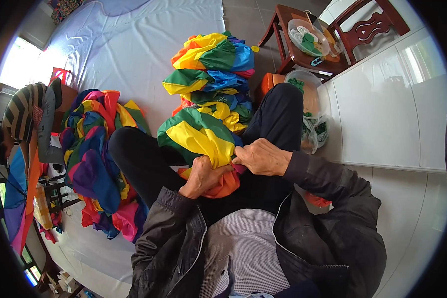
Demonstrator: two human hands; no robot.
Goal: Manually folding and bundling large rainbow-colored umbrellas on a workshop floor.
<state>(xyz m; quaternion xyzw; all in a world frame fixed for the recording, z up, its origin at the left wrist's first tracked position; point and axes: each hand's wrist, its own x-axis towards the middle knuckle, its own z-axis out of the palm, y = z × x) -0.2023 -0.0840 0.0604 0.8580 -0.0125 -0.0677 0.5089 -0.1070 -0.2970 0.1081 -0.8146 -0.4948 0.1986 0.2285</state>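
A rainbow-striped cloth (202, 133) of thin shiny fabric lies bunched over my lap, its green and yellow stripes uppermost and orange below. My left hand (202, 176) is closed on its gathered lower edge. From the right, my right hand (264, 157) pinches the same cloth at the end of the yellow stripe, fingertips together. The two hands are a short way apart, with bunched fabric between them. What lies under the fingertips is too small to make out. Just beyond my knees stands a tall heap of similar striped cloths (211, 62).
Another heap of coloured cloths (92, 149) lies left of my knee. Plastic sheeting (129, 44) covers the floor ahead. At the far right, a wooden chair (293, 49) bears a clear bowl (308, 37) of green and white pieces. A person in stripes (25, 111) bends at the left.
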